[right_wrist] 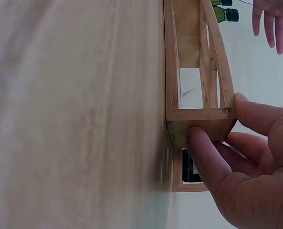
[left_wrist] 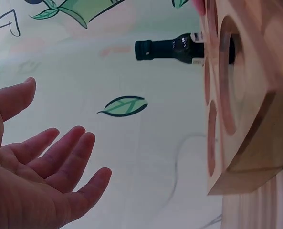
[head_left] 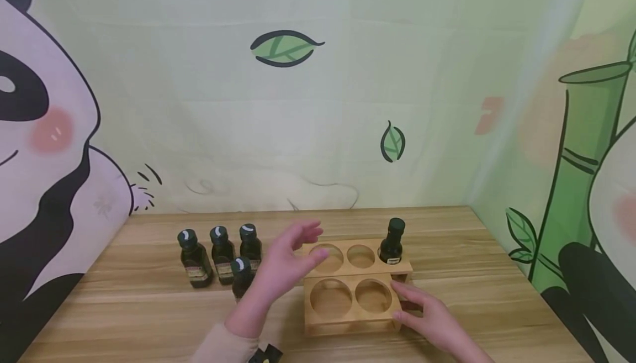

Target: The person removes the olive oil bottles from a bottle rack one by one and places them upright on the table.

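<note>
A two-tier wooden bottle rack (head_left: 332, 323) with round holes stands on the table. One dark bottle with a black cap (head_left: 395, 236) sits in the back-right hole, upright. My right hand (head_left: 432, 319) grips the right end of the rack's front tier, its fingers on the end panel and top edge in the right wrist view. My left hand (head_left: 285, 266) is raised by the rack's left side with fingers spread apart and nothing in them. In the left wrist view the left palm (left_wrist: 31, 191) shows bare beside the rack.
Several dark labelled bottles stand left of the rack, among them a far-left bottle (head_left: 195, 263) and a nearer bottle (head_left: 242, 277) partly hidden by my left forearm. The wooden table (head_left: 124, 308) ends at a printed cloth backdrop (head_left: 223, 131) behind and to both sides.
</note>
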A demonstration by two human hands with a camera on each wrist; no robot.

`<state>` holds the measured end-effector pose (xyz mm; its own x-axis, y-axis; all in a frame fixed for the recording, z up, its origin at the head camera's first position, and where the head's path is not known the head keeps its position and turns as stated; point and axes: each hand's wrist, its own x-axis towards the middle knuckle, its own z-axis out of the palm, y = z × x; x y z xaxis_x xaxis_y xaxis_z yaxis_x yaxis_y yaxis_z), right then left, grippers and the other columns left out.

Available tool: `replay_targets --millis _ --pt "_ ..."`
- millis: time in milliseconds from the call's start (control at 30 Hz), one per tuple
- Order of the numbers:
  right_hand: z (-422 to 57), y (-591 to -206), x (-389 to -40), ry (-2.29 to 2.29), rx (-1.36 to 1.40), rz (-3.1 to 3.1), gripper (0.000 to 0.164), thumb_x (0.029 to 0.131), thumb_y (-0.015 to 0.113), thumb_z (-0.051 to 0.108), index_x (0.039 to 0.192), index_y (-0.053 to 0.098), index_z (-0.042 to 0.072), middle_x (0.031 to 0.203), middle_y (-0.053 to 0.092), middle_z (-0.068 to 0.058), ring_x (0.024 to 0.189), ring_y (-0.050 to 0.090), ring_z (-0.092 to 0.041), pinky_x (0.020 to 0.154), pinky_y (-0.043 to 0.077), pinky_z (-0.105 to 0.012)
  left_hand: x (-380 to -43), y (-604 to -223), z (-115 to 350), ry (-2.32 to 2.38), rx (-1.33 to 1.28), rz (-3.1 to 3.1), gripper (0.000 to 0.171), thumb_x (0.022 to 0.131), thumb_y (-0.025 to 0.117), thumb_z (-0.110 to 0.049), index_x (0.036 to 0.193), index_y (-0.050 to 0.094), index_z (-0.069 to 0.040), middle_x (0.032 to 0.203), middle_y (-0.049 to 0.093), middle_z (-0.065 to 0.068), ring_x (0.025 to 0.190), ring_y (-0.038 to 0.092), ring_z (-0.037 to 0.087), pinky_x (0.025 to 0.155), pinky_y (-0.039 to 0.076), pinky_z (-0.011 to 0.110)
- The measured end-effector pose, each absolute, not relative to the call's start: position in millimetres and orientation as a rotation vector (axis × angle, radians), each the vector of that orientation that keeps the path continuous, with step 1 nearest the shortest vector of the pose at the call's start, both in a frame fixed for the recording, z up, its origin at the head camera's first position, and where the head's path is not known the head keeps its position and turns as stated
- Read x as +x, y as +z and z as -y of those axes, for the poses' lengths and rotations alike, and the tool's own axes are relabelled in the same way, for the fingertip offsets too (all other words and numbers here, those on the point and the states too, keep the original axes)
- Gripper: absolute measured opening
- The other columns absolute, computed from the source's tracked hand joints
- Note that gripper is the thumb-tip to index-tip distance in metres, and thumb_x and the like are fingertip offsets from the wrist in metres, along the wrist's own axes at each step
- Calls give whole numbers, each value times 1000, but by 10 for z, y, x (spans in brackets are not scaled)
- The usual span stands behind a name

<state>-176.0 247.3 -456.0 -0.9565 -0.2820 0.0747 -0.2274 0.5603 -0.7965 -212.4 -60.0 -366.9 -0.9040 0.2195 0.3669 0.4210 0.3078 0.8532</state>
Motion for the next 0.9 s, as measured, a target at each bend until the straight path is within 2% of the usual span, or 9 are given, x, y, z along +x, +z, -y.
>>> replay_targets --millis 233,633,900 --pt "-2467 -4559 -1758 -1388 -437 -2718 61 90 74 24 140 52 -3 144 46 -28 118 58 -37 99 46 -40 -2148 -3822 417 -1633 -639 2391 56 88 76 -27 135 56 -3 124 66 12 114 61 28 103 44 49" --pt "-2471 -4555 -1750 -1403 -428 -2707 62 90 74 24 140 52 -3 144 45 -28 118 58 -37 99 45 -51 -2197 -3941 119 -1744 -618 2406 54 88 76 -23 134 56 -2 123 65 11 113 61 27 103 44 47" --pt "-2470 -4539 -1744 -1410 -432 -2695 61 91 73 25 141 51 -3 144 45 -28 122 55 -40 99 45 -50 -2232 -4014 -57 -1788 -628 2391 52 89 76 -24 133 57 -4 123 66 12 112 61 30 100 45 50"
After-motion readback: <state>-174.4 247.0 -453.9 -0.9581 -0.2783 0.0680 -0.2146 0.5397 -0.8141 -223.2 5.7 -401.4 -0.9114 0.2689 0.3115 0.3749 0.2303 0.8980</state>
